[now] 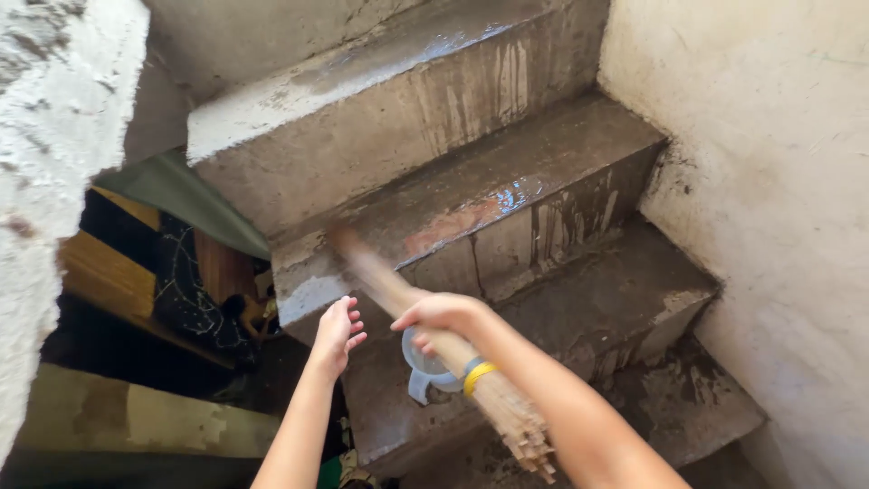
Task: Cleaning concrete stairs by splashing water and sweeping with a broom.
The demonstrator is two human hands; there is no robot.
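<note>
On the wet concrete stairs (507, 195), the right hand (442, 314) is closed round a stick broom (434, 349), scrubbing mid-stroke toward 11 o'clock; the left hand (335, 333) hangs open, empty. A pale jug (424, 371) sits beneath; next, likely rinsing.

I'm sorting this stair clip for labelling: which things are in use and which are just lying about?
In use:
- stick broom, gripped by right hand
- wet concrete steps
- left hand, open, empty

Lying about:
- plastic jug on a step
- green sheet
</note>
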